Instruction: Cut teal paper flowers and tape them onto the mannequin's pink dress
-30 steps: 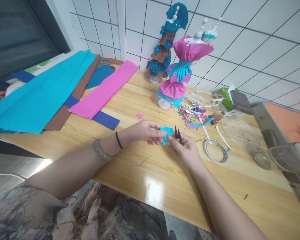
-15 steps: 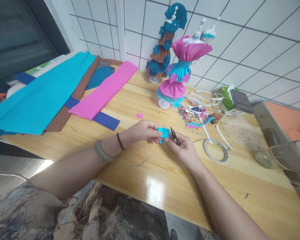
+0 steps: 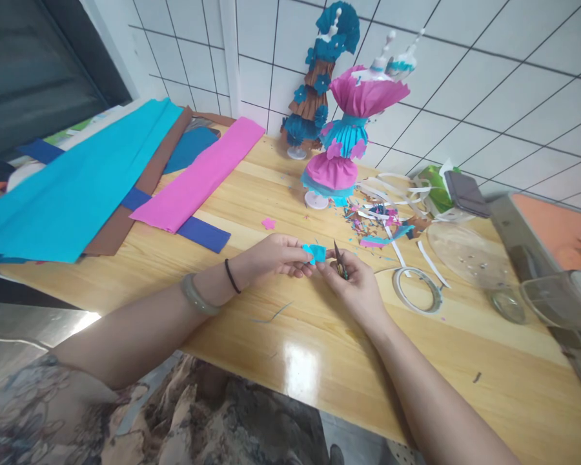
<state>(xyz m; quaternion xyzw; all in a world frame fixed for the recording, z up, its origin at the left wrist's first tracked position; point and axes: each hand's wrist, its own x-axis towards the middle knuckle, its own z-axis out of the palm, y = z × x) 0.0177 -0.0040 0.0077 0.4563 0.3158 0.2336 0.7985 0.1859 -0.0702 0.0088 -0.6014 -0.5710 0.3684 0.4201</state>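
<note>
The small bright-blue pc. of thin paper (image 3: 316,253) now looks narrower and more folded or turned over than in the earlier frame, where it lay flatter w/ its notched edge in view. It's also a bit nearer the L hand (image 3: 283,257). That prob. means it's being turned or refolded rather than cut this instant; can't tell for sure.

Grip: the L hand pinches the paper bet. thumb and fingers; the R hand (image 3: 361,287) has its thumb at the paper's other edge and holds the small dark-bladed scissors (image 3: 339,258), tips up, just beside the paper. The blades, seen apart earlier, now look closer together; whether fully shut isn't clear.

Other diffs: mostly a slight view shift. The pink flower-shaped paper cutout (image 3: 268,224) lies on the pale wooden table (image 3: 252,336), beyond and L of the grip, w/ no visible move. The multicoloured paper scraps (image 3: 368,223) lie beyond it to the R; the white ring-shaped roll of tape (image 3: 437,297) is R of the R hand.
</note>
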